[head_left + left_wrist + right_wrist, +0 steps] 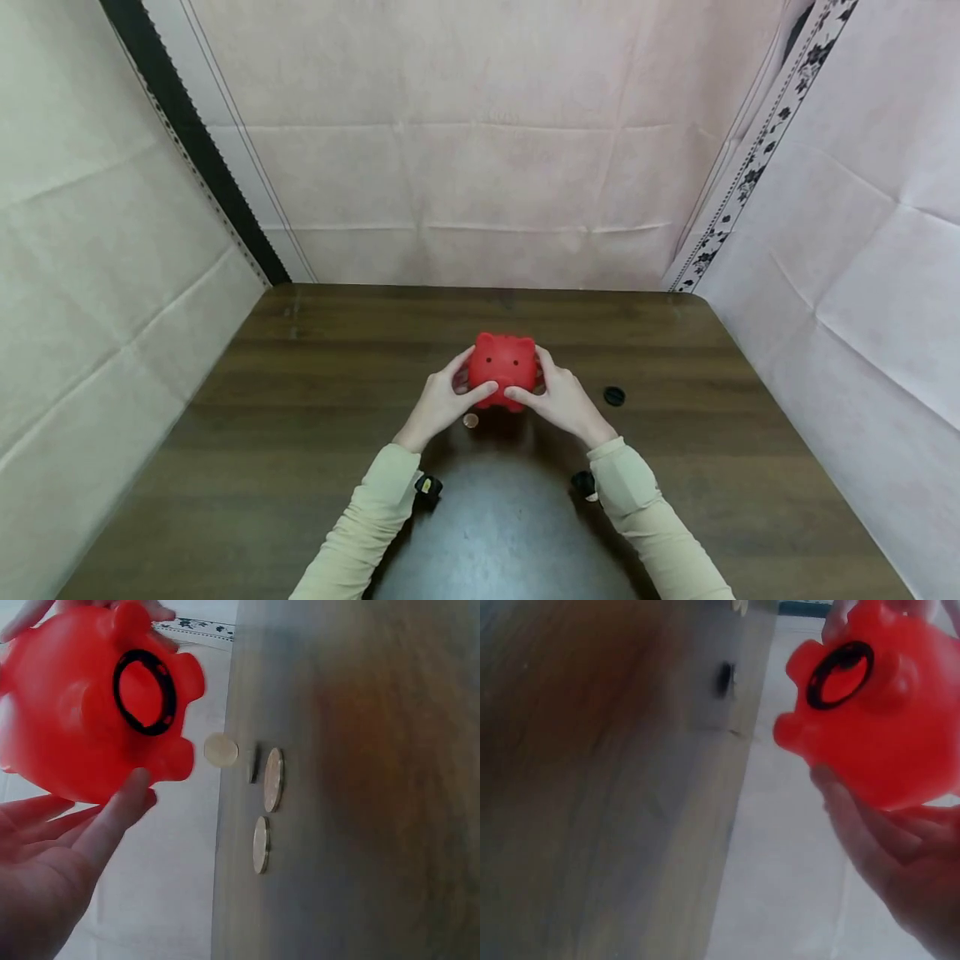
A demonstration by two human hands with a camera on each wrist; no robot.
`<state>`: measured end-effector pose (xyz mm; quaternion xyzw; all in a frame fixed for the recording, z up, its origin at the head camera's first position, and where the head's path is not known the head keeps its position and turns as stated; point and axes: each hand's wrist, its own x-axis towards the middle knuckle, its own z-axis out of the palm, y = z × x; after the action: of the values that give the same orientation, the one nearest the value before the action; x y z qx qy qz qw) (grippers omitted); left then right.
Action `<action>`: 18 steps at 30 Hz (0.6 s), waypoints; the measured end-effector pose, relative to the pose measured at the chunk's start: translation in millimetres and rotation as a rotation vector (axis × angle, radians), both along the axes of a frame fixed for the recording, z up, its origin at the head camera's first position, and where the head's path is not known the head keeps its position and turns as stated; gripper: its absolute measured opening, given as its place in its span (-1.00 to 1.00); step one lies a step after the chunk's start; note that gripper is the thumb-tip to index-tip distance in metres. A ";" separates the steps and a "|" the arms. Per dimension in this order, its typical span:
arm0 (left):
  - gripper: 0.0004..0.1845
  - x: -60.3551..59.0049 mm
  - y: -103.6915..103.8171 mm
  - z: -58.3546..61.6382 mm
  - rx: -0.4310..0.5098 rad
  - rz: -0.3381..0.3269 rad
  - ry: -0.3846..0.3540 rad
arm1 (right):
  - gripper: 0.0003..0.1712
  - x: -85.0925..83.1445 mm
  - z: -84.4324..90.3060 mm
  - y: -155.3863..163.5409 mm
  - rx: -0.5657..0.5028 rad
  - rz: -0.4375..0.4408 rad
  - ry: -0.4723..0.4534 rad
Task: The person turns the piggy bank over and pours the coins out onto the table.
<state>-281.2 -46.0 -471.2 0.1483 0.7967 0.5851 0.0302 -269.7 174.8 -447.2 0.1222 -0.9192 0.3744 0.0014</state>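
Both hands hold a red piggy bank (502, 367) above the table, its snout side facing the head camera. My left hand (444, 404) grips one side, thumb across the front. On the other side my right hand (558, 402) grips it the same way. In the left wrist view the underside shows a round hole with a black rim (169, 712) between the feet. Just below the feet, one coin (221, 750) shows face-on against the cloth, and several coins (274, 780) are on the table. A coin (471, 421) shows beside my left thumb in the head view.
A round black cap (614, 396) lies on the brown wooden table (300, 417), right of my right hand. Pale cloth (450, 183) hangs behind the table and along both sides. A black wrist camera (429, 487) is worn at the left sleeve, another (584, 483) at the right.
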 end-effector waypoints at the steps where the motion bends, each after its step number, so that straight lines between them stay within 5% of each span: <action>1: -0.17 0.3 0.1 0.0 -0.008 0.001 -0.007 | 0.05 0.2 -1.0 -0.2 0.003 -0.004 -0.006; 12: -0.23 2.5 2.9 6.0 -0.188 0.060 0.036 | -0.11 -1.6 -1.6 -2.9 0.099 -0.031 -0.028; 15: -0.21 3.2 -0.3 11.3 -0.105 0.025 0.101 | -0.07 -1.1 -1.4 1.7 -0.008 0.027 0.062; 18: -0.07 3.3 -3.0 17.9 0.005 -0.070 0.276 | 0.12 -1.0 -0.4 5.6 -0.163 0.147 0.255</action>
<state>-277.9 -49.0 -453.3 0.2552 0.7863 0.5596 -0.0594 -270.7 180.4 -447.6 0.2352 -0.8666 0.4284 0.1006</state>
